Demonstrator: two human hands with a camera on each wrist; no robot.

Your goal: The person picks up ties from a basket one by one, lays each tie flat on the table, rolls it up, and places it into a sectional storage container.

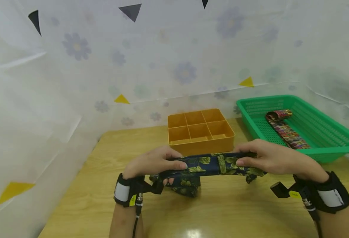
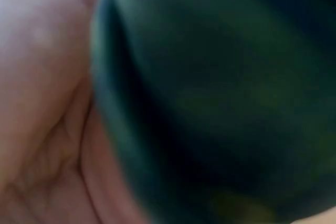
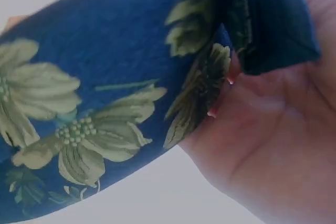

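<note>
We are seeing two hands at the middle of the head view stretching a dark blue tie (image 1: 210,165) with a yellow-green flower print between them, just above the desk (image 1: 82,198). The left hand (image 1: 152,163) is clenching its grip around the left end of the tie, fingers curled over the top and the thumb tucked under; in the left wrist view we are making out only a blurred palm (image 2: 42,129) against dark green-blue cloth (image 2: 220,103). The right hand (image 1: 269,157) is grasping the right end, fingers lying over the cloth; the right wrist view is showing the tie (image 3: 100,114) folded into the palm (image 3: 268,145), with fingertips pressing it. A loose part of the tie is hanging down and bunching on the desk below the left hand. Just behind the tie, at the centre of the frame, an orange box (image 1: 200,132) with six compartments is sitting. At the right of the frame a green basket (image 1: 326,132) is holding a multicoloured tie (image 1: 285,130), partly rolled at its far end.
</note>
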